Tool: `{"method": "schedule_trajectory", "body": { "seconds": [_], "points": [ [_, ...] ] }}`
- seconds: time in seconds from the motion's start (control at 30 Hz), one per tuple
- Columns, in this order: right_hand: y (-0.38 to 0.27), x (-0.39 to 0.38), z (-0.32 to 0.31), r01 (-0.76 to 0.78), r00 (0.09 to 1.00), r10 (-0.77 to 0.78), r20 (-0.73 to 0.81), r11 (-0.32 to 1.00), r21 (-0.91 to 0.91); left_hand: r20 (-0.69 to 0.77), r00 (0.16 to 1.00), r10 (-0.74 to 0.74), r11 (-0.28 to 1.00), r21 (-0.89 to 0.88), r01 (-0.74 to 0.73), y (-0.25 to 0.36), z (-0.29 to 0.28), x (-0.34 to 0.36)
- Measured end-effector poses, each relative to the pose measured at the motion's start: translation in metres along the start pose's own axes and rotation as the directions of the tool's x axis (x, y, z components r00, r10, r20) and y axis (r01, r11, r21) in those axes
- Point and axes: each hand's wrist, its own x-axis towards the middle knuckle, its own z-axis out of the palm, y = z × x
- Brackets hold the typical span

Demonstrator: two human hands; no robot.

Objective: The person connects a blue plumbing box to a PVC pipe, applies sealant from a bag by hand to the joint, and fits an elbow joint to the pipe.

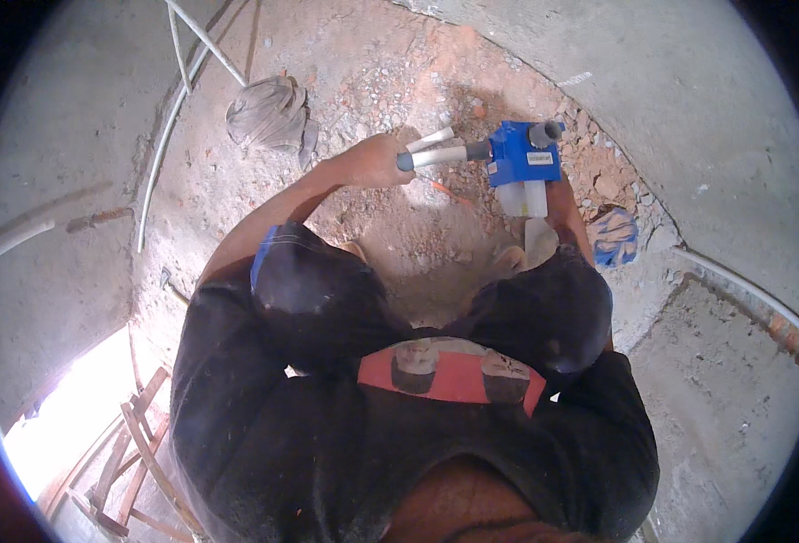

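Observation:
My left hand [379, 161] is closed around the near end of a pipe [441, 156], pale along its length with grey ends. A short pale strip sticks out beside it. The pipe's far end meets a blue box-shaped piece [519, 161] with a white label and a grey pipe stub [544, 135] on top. My right hand [558, 201] grips the lower right side of this piece, most of its fingers hidden behind it. A whitish, see-through panel [522, 197] hangs below the blue piece.
Rubble and dust cover the floor [399, 100] between concrete walls. A grey cloth bundle [271, 113] lies at the far left, near pale conduits [157, 172]. A blue patterned cloth [615, 237] lies at right. A wooden frame [141, 452] stands at lower left.

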Motion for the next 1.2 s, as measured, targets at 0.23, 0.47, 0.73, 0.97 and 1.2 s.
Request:
{"method": "schedule_trajectory", "body": {
  "seconds": [0.23, 0.47, 0.73, 0.97, 1.2],
  "points": [
    [0.031, 0.005, -0.027, -0.003, 1.000, 0.004, 0.000, 0.995, 0.104, -0.212, 0.955, -0.208, 0.964, -0.212, 0.163, -0.043, -0.027, -0.019],
    [0.056, 0.025, -0.032, -0.006, 0.986, -0.002, -0.165, 0.999, -0.050, -0.356, 0.928, -0.111, 0.984, -0.167, 0.054, 0.011, -0.060, -0.041],
    [0.021, 0.028, -0.008, -0.217, 0.962, 0.241, -0.130, 0.961, 0.173, -0.477, 0.878, 0.036, 0.997, -0.043, -0.065, 0.034, -0.047, -0.033],
    [0.027, 0.047, -0.023, -0.454, 0.885, 0.446, -0.129, 0.890, -0.037, -0.608, 0.684, 0.404, 0.912, 0.326, -0.249, 0.030, -0.048, -0.027],
    [0.006, 0.076, -0.057, 0.123, 0.894, -0.446, -0.046, 0.342, -0.931, -0.480, 0.696, 0.534, 0.807, 0.536, -0.249, 0.042, -0.066, -0.029]
  ]
}}
